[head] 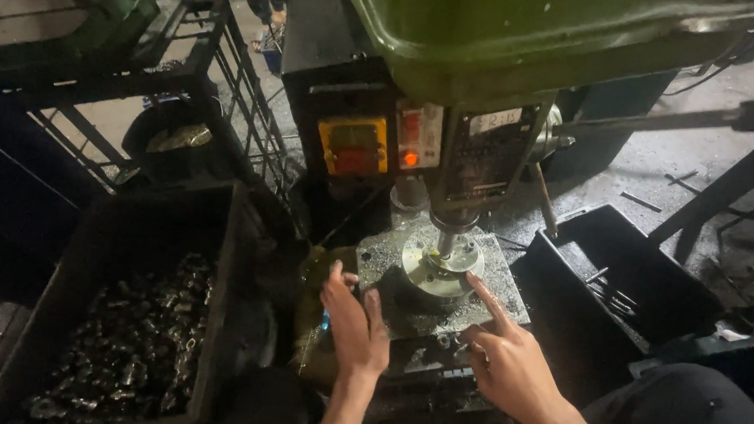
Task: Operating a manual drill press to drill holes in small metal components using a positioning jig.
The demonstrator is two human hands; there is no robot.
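A green drill press (520,40) stands in front of me, its spindle (449,234) down over a round metal fixture (435,270) on the grey work table (500,294). My left hand (353,321) rests at the table's left edge, fingers apart, with something small and blue under the palm; I cannot make out what it is. My right hand (506,358) hovers at the table's front right, its index finger stretched out and touching the fixture's edge. Neither hand visibly grips a part.
A black crate (96,251) at the left holds several small shiny metal parts (134,337). A second black bin (620,273) at the right holds a few thin rods. A control box (354,143) with yellow and red switches sits behind the table. A wire rack (231,70) stands at back left.
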